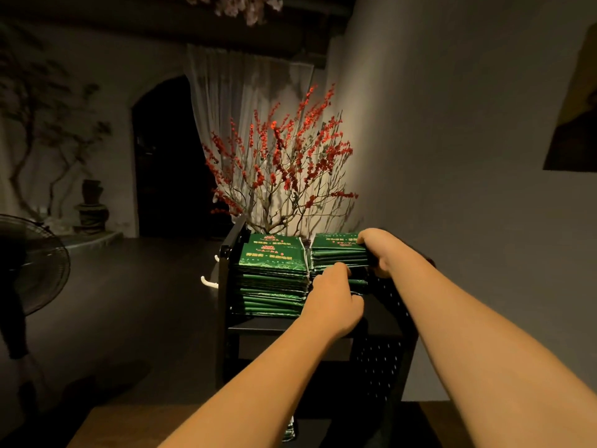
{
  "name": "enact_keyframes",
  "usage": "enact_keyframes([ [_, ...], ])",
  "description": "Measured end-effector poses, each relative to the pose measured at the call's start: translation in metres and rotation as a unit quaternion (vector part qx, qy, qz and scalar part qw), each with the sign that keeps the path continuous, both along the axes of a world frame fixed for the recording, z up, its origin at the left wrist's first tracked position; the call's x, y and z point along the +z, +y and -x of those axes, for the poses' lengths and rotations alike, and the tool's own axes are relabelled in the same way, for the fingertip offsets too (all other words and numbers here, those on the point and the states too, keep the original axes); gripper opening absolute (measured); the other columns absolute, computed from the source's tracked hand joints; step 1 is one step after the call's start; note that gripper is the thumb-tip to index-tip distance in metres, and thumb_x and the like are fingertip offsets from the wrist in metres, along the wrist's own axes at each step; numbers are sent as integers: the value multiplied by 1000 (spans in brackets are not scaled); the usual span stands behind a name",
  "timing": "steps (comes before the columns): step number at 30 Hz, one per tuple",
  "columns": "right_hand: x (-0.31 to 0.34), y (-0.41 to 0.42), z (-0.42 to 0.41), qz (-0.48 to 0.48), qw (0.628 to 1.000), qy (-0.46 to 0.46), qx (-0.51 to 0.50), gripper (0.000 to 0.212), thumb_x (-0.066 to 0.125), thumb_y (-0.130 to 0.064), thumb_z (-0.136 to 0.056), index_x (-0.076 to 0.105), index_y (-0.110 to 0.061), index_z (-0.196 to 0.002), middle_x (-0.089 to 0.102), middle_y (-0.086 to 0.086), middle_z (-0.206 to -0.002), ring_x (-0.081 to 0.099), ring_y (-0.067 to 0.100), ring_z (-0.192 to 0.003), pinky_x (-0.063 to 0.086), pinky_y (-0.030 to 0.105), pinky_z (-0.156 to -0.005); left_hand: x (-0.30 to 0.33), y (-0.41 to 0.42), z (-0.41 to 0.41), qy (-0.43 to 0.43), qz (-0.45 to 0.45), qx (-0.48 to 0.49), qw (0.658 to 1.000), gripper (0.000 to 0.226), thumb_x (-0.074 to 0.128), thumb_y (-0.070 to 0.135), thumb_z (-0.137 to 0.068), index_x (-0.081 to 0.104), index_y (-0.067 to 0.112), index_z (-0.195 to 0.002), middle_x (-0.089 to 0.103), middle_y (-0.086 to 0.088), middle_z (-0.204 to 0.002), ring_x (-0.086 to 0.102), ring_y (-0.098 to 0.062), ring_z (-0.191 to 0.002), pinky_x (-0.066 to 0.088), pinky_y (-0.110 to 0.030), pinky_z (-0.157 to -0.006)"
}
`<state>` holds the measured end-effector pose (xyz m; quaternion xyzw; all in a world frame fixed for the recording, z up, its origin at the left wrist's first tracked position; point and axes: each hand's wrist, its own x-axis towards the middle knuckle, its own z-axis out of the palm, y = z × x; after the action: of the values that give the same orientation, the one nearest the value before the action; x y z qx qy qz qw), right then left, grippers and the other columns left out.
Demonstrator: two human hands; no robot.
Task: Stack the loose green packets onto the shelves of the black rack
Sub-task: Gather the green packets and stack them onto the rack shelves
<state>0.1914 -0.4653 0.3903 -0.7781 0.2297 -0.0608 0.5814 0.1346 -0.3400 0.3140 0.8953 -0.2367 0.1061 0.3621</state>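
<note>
Two bare hands work at a black rack whose top shelf carries two side-by-side stacks of green packets. The left hand curls its fingers into the right-hand stack; the right hand clamps that stack's far end. Red-berried branches rise behind the rack.

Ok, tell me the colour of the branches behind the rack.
Red berries on bare brown branches, seen in the head view.

Two bare forearms are showing, sleeveless to the frame's edge. The left hand and right hand are wearing no gloves, rings or watch.
</note>
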Motion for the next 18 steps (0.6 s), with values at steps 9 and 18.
enact_keyframes([
  [9, 1, 5, -4, -10, 1000, 2, 13, 28, 45, -12, -89, 55, -3, -113, 61, 18, -104, 63, 32, -86, 55, 38, -80, -7, -7, -4, 10, -5, 28, 1000, 41, 52, 21, -93, 42, 12, -132, 41, -7, -135, 38, -27, -127, 41, -41, -96],
  [18, -2, 12, 3, -3, 998, 40, 52, 35, 55, -27, -83, 60, -4, -110, 66, 15, -109, 65, 33, -98, 51, 48, -94, -4, -11, -8, 19, 38, 52, 998, 40, 52, 18, -94, 42, 14, -132, 41, -5, -135, 35, -23, -127, 41, -38, -91],
])
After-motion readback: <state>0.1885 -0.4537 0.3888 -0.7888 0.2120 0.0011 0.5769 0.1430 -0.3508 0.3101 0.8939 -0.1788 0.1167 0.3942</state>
